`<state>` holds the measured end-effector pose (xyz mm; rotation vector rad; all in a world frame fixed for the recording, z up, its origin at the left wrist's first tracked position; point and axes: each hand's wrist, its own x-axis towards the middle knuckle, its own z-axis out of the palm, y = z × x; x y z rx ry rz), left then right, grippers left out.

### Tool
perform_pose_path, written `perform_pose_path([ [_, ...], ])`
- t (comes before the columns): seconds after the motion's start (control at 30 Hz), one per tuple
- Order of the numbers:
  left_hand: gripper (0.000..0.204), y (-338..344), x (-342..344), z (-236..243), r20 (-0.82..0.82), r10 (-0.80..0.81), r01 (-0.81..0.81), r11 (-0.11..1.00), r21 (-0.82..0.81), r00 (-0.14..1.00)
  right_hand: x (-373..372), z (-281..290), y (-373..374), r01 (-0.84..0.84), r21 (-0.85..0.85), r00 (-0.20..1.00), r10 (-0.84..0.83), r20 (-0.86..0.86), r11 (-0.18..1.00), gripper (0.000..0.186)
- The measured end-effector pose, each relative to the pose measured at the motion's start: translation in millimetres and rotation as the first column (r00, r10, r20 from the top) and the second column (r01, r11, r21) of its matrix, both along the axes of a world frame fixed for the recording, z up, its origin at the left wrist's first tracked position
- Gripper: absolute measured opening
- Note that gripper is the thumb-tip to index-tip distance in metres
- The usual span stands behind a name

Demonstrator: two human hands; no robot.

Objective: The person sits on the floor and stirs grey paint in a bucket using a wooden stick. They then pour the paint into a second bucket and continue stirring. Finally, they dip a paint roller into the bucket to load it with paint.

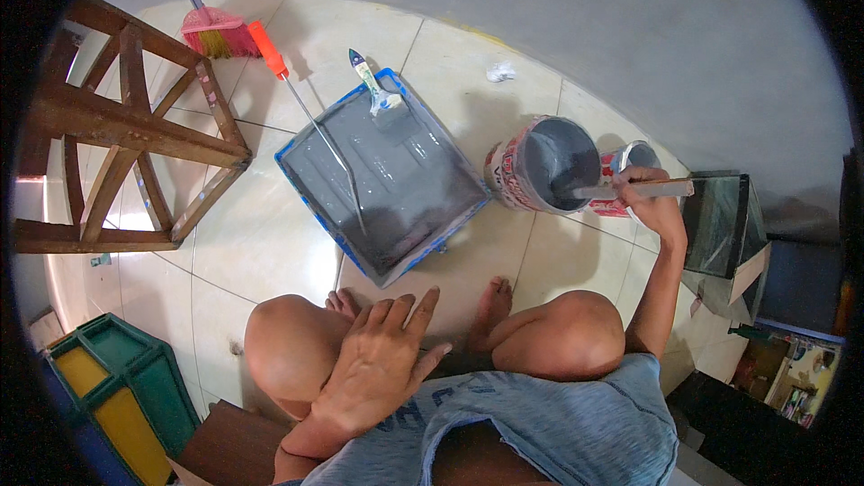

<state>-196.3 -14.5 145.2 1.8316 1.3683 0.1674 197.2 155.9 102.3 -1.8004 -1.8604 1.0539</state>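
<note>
My right hand (652, 207) grips a flat wooden stick (585, 192) whose far end is down in a paint bucket (562, 148) holding grey paint. A second, smaller can (621, 157) stands just behind it. My left hand (378, 351) hangs palm down by my left knee, fingers apart and holding nothing. In front of me lies a blue-rimmed tray (405, 171) coated in wet grey paint. A roller frame with an orange handle (268, 51) leans across it, its bent rod showing without a visible sleeve. A paintbrush (378, 94) lies on the tray's back edge.
Wooden furniture (135, 135) stands at left, near a pink broom (219, 34). A green-and-yellow panelled piece (126, 409) sits lower left. A grey wall (630, 27) curves behind, with white scrap (500, 72) before it. Glass panels (711, 225) and an open box of items (792, 378) are right.
</note>
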Motion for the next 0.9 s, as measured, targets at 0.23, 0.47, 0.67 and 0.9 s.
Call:
perform_pose_path([
  [0.23, 0.061, -0.3, 0.0, -1.8, 0.016, -0.001, 0.002, 1.0, -0.019, 1.0, -44.4, -8.2, 1.7, 0.107, 0.057, 0.993, -0.103, -0.06, 0.993, 0.023],
  [0.47, 0.061, -3.2, -2.2, -2.4, 0.011, 0.017, -0.018, 0.999, 0.029, 1.0, 12.6, -12.4, 9.8, -0.027, 0.183, 0.967, -0.021, 0.255, 0.983, 0.016],
  [0.67, 0.062, -0.8, 0.0, -3.4, 0.021, 0.019, -0.019, 1.0, -0.009, 1.0, -5.6, -5.7, -3.4, 0.048, -0.055, 0.994, -0.053, -0.093, 0.997, 0.024],
  [0.9, 0.062, 0.0, 1.2, -0.7, -0.006, -0.011, 0.011, 1.0, 0.012, 1.0, -6.0, -32.8, 2.5, 0.123, 0.184, 0.992, -0.119, -0.03, 0.975, 0.025],
])
